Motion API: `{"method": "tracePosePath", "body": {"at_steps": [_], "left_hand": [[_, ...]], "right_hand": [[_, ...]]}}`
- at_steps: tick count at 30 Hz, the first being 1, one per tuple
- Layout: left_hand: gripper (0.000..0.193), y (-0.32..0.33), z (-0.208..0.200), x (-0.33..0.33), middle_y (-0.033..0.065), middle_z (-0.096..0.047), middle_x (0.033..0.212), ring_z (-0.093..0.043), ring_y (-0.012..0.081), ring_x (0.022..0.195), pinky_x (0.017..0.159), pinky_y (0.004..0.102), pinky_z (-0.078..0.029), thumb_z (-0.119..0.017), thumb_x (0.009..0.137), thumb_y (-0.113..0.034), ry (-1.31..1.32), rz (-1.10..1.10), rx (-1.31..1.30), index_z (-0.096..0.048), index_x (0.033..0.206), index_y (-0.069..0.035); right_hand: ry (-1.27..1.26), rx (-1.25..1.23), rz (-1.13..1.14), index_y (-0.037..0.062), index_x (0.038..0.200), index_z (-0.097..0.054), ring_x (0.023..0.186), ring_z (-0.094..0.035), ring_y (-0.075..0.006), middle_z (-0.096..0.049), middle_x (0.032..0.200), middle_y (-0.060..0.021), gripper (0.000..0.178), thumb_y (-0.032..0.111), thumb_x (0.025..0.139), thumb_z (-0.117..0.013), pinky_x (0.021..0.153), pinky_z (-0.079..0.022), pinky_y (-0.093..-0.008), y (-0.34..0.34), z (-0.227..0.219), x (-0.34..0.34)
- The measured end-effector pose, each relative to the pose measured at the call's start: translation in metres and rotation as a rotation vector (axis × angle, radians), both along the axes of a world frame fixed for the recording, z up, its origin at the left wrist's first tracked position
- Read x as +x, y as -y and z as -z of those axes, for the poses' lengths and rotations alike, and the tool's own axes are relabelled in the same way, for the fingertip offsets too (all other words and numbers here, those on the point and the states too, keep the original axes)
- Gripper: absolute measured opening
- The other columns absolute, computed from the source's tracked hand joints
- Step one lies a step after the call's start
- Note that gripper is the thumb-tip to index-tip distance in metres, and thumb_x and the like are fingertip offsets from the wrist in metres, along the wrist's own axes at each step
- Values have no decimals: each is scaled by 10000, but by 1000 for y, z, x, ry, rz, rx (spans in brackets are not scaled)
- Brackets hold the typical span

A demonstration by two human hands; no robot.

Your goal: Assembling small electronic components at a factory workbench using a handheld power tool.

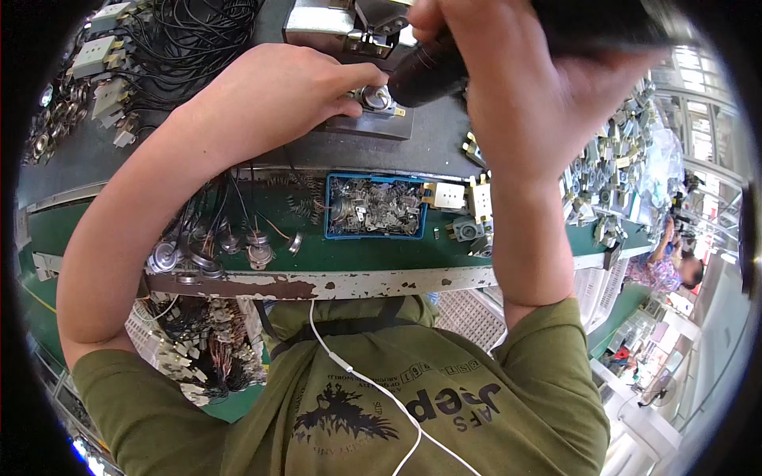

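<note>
My left hand point(298, 87) reaches across the bench, its thumb and forefinger closed on a small round metal thermostat-like part point(377, 97). This part has a brass-coloured tab and sits on a flat metal block point(389, 124). From the right, my right hand point(516, 95) grips a thick black tool point(432, 73) that looks like a power screwdriver. Its tapered nose slants down to the left, right beside the round part; whether they touch I cannot tell. The tool's rear end is blurred at the top edge.
A metal fixture point(317, 28) stands behind the block. Nearer me lies a blue tray point(327, 208) of small metal pieces, beside white ceramic blocks point(448, 196). Black cables point(198, 40) and wired round parts point(258, 250) lie left; piled parts point(611, 159) lie right. Another person point(663, 270) is at far right.
</note>
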State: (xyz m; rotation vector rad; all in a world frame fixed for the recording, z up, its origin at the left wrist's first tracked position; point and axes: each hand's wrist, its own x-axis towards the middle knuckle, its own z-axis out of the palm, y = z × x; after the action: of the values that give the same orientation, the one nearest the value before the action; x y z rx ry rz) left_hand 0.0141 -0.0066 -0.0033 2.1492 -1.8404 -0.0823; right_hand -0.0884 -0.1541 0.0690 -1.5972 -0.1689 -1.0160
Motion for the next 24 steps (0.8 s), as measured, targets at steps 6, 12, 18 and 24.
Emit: {"method": "tracePosePath", "body": {"at_steps": [6, 12, 18, 24], "left_hand": [[324, 2, -13, -20, 44, -653, 954, -672, 235, 944, 824, 393, -526, -695, 861, -180, 240, 1, -224, -643, 1177, -127], [90, -3, -11, -56, 1, -622, 942, -627, 192, 999, 854, 352, -493, -729, 741, -150, 70, 328, 110, -740, 830, -158], [36, -3, 1, -68, -23, -618, 897, -609, 167, 962, 835, 314, -469, -710, 744, -175, 211, 415, 153, -736, 769, -179], [106, -7, -10, -66, 17, -604, 879, -626, 178, 886, 795, 312, -486, -655, 820, -156, 79, 396, 95, -646, 902, -90]], "right_hand": [[-46, -23, 33, -63, 1034, -699, 567, -646, -137, -692, 734, -76, 185, 35, 895, -773, 527, -511, -256, 23, -7, -10], [-64, -52, 36, -61, 1030, -703, 546, -632, -140, -678, 698, -68, 202, 89, 914, -771, 526, -503, -266, 36, -18, -15], [-197, 74, 294, -71, 1011, -677, 506, -607, -154, -644, 664, -95, 232, 142, 935, -728, 505, -486, -278, 21, -35, -23], [-59, 165, 364, -62, 1076, -627, 517, -606, -156, -665, 772, -123, 233, 130, 964, -697, 506, -506, -284, -7, -56, -7]]}}
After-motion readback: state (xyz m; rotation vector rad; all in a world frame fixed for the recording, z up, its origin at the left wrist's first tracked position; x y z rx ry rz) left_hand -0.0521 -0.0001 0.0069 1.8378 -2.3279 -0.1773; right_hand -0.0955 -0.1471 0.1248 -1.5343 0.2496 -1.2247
